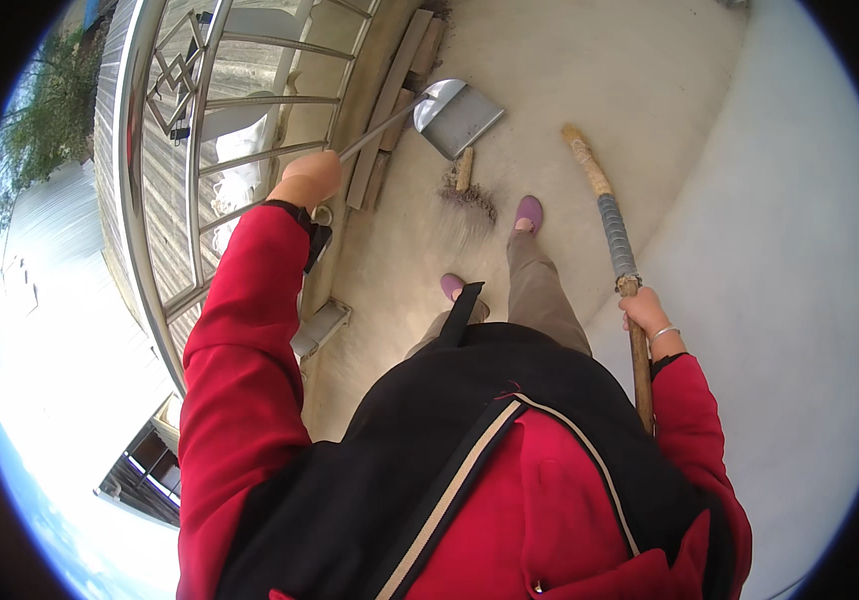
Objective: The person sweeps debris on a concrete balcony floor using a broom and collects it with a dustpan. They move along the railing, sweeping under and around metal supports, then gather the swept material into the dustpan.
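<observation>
My left hand (312, 178) grips the thin long handle of a metal dustpan (461, 120). The pan lies on the concrete floor ahead of me, its open edge turned to the right. Close to the pan's lower corner is a short tan stick-like piece (465, 169), perhaps wood or a cob. Below it spreads a small heap of dark debris (472, 201). In my right hand (644, 310) is the wooden handle of a broom (614, 234), wrapped in grey tape. Its worn straw end points forward, and the handle's rear end is hidden by my sleeve.
A stainless steel railing (129, 142) runs along my left, with a corrugated roof (242, 67) beyond it. Wooden boards (392, 105) lie along the railing's base. A pale wall (782, 247) stands on my right. My feet in purple shoes (529, 214) are just behind the debris.
</observation>
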Available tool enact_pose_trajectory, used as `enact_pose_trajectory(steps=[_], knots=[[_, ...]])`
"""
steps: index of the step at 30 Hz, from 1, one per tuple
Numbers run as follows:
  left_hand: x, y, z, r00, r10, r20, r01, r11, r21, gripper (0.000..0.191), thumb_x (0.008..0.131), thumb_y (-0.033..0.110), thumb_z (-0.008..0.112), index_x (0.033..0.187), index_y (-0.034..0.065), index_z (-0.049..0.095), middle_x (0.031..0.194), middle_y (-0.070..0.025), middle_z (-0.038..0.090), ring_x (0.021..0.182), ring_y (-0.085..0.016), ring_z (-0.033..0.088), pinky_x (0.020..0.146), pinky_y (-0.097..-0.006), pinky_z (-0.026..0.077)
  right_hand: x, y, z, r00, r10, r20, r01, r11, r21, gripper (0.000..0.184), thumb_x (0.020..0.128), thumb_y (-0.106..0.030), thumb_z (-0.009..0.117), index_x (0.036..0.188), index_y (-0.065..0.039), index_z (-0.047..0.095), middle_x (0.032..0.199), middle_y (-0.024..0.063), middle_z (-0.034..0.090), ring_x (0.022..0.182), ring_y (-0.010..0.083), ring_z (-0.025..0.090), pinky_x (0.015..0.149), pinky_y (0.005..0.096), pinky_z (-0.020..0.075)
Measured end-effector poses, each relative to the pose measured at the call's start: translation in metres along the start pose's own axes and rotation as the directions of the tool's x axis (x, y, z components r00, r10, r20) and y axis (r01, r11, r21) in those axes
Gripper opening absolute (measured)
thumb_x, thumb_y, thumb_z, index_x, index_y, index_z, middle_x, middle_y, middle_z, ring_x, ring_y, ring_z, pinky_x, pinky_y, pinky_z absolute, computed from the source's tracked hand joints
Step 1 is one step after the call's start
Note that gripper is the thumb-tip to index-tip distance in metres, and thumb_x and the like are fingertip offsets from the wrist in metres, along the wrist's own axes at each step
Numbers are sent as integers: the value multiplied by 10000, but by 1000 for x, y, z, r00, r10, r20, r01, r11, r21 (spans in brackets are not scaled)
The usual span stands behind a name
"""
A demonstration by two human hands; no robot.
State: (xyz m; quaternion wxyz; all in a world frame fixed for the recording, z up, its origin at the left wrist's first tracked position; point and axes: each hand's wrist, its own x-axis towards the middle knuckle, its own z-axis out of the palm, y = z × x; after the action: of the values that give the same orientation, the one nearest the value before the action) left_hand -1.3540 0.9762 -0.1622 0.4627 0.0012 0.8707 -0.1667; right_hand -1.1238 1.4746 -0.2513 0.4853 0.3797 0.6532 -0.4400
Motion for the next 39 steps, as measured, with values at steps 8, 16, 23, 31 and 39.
enact_pose_trajectory(steps=[8,16,23,31,39], knots=[[-113,-66,125,966,-144,214,255,658,-708,135,796,115,457,874,24,519,566,-91,503,432,-190,511,391,-322,413,-18,4,26,997,64,38,-70,982,178,89,698,-47,556,663,22,513,537,104,525,420,201,527,418,318,453],[-218,-76,282,945,-173,276,307,190,-932,67,739,56,520,798,27,506,543,-35,433,411,-142,416,361,-280,315,-70,41,72,985,-165,-45,165,986,1,103,678,-47,574,674,45,528,541,107,537,409,190,530,401,308,446],[-229,-42,353,885,-130,448,433,-128,-892,146,769,69,529,647,7,480,499,-62,437,408,-187,431,376,-307,357,-122,73,108,960,-272,-71,268,961,-71,116,682,-47,570,708,41,499,526,95,512,386,181,510,376,297,433],[-223,-26,319,858,9,513,483,-352,-802,107,809,116,482,718,62,494,554,-6,493,412,-97,434,434,-272,407,-106,51,128,952,-301,-53,288,942,-171,114,679,-29,567,717,44,487,529,101,511,385,199,514,362,323,412],[-161,-52,241,868,-20,496,494,-62,-867,71,770,117,525,739,55,508,578,-21,496,409,-97,380,421,-284,402,-35,-17,161,957,-281,-71,265,948,-174,105,666,-13,544,704,72,496,517,106,501,384,217,517,363,330,435]])
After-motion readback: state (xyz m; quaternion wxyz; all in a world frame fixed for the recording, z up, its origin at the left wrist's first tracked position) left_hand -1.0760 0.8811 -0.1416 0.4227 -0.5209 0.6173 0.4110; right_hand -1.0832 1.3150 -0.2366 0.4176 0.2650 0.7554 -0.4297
